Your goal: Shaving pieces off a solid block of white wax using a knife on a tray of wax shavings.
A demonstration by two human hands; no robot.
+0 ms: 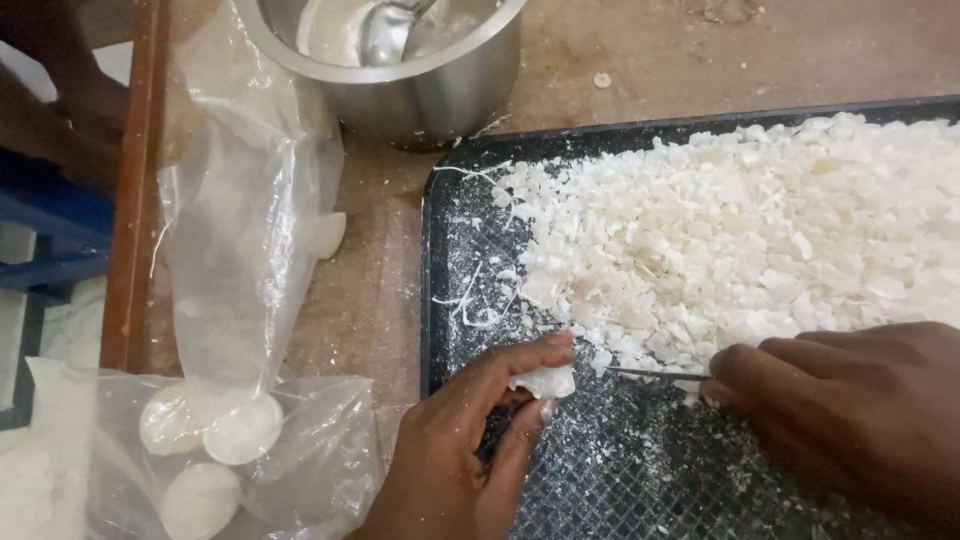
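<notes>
Seen from above, a person is working over a black textured tray [452, 300] sitting on a brown, dusty table [370, 300]. The left hand [470, 450] is pinching a small white chunk [545, 381] between thumb and fingers, holding it just above the tray so the pieces land there. The right hand [850, 410] is curled closed around the handle of a thin knife [655, 374], its blade pointing left toward the chunk, apparently shaving bits from it. A broad heap of white flakes [740, 230] is filling the upper right of the tray, touching both hands' working area. Behind the tray, a steel pot [420, 85] is holding a pale liquid and a spoon [385, 30]. To the left, clear plastic bags [250, 220] are lying on the table, one holding round white discs [210, 440], within easy reach of the left hand.
</notes>
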